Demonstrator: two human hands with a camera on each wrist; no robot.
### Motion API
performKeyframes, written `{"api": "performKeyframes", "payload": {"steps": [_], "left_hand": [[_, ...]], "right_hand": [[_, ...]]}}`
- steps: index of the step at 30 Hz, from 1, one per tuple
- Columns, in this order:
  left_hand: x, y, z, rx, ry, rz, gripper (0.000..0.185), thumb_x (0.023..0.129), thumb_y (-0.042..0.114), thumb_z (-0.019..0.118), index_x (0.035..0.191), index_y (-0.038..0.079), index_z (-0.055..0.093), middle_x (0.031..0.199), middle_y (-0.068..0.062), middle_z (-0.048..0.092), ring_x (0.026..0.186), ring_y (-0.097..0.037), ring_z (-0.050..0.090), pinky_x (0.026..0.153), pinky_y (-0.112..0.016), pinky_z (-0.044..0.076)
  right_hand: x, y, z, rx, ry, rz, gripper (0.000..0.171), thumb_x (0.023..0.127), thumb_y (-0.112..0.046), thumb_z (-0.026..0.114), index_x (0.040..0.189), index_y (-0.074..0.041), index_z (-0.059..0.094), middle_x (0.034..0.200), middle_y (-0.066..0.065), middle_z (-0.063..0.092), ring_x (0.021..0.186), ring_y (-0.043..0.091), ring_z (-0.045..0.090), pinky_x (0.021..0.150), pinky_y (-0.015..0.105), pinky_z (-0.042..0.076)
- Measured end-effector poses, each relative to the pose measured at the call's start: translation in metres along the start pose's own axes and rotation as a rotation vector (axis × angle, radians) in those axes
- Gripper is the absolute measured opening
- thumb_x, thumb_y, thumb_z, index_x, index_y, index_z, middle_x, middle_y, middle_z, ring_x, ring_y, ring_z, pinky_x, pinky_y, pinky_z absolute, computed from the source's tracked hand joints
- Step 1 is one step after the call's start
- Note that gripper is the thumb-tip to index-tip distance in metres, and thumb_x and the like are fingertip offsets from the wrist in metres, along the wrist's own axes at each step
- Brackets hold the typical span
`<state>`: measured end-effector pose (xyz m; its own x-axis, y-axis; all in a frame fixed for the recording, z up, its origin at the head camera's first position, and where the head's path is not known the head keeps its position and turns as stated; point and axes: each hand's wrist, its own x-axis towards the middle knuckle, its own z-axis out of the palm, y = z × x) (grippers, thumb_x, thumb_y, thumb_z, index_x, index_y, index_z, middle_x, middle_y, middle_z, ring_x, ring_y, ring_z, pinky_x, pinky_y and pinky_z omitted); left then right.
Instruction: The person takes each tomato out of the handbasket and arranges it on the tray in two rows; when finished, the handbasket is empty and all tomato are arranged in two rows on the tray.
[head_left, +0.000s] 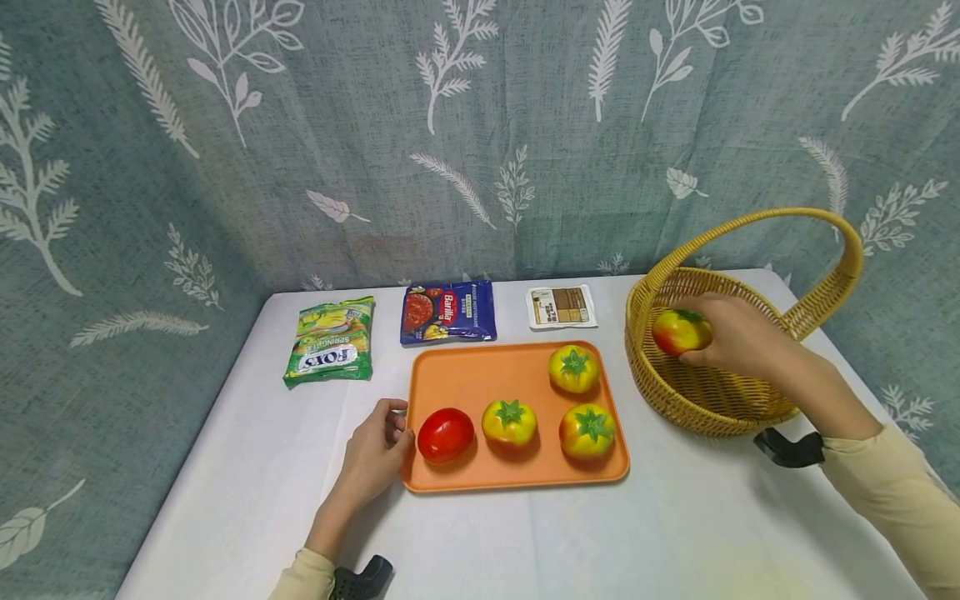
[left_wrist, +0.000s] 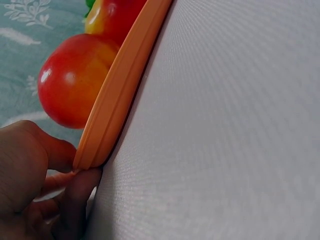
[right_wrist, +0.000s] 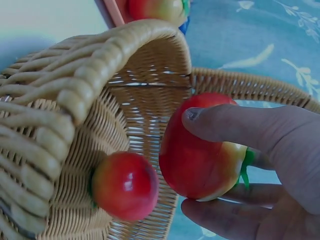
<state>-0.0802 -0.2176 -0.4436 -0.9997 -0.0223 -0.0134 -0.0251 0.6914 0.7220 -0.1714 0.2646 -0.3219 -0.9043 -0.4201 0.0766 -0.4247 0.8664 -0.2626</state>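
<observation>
My right hand [head_left: 731, 333] grips a red-yellow tomato [head_left: 679, 331] just above the rim of a wicker basket [head_left: 705, 392]. In the right wrist view the thumb and fingers curl round that tomato [right_wrist: 202, 147], and another red tomato [right_wrist: 125, 186] lies inside the basket [right_wrist: 75, 100]. My left hand [head_left: 378, 446] rests at the left edge of an orange tray [head_left: 480, 379], fingers curled against its rim [left_wrist: 107, 125]. On the tray sit a red tomato [head_left: 446, 434] and three yellow-red tomatoes with green tops [head_left: 510, 422] [head_left: 587, 431] [head_left: 573, 368].
A green FOX'S candy bag [head_left: 330, 342], a blue Barilla sauce pouch [head_left: 448, 312] and a small white packet [head_left: 561, 306] lie along the back of the white table [head_left: 600, 542]. A leaf-patterned curtain hangs behind.
</observation>
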Motion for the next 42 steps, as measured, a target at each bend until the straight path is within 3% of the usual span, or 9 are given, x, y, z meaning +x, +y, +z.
{"api": "performKeyframes", "payload": {"steps": [18,24,34,42], "left_hand": [[0.002,-0.001,0.001,-0.001,-0.005,-0.014,0.04,0.088,0.008,0.066,0.127,0.005,0.054,0.094,-0.003,0.056,0.081,-0.017,0.052,0.069,-0.025,0.048],[0.002,0.0,0.001,-0.004,-0.012,-0.017,0.041,0.089,0.008,0.066,0.128,0.005,0.053,0.095,-0.003,0.056,0.081,-0.017,0.053,0.069,-0.025,0.048],[0.003,-0.001,0.0,0.004,-0.009,-0.03,0.041,0.089,0.008,0.066,0.128,0.006,0.053,0.096,-0.004,0.057,0.082,-0.018,0.053,0.07,-0.023,0.049],[0.002,-0.002,0.001,-0.001,-0.013,-0.021,0.04,0.089,0.007,0.066,0.127,0.006,0.053,0.095,-0.004,0.056,0.082,-0.018,0.053,0.07,-0.024,0.049]], "right_hand": [[-0.02,-0.026,-0.012,-0.002,0.097,-0.045,0.072,0.072,-0.016,0.089,0.134,0.0,0.058,0.125,0.027,0.058,0.115,0.047,0.054,0.094,0.065,0.041],[-0.03,-0.033,-0.012,0.002,0.121,-0.041,0.073,0.071,-0.014,0.089,0.136,-0.002,0.058,0.122,0.024,0.059,0.109,0.044,0.056,0.089,0.063,0.044],[-0.038,-0.047,-0.01,0.002,0.189,-0.117,0.072,0.069,-0.015,0.091,0.133,-0.003,0.059,0.118,0.019,0.06,0.101,0.04,0.06,0.083,0.059,0.049],[-0.038,-0.063,-0.003,0.022,0.161,-0.142,0.07,0.071,-0.015,0.09,0.134,-0.004,0.06,0.123,0.019,0.059,0.105,0.039,0.061,0.085,0.058,0.05]]}}
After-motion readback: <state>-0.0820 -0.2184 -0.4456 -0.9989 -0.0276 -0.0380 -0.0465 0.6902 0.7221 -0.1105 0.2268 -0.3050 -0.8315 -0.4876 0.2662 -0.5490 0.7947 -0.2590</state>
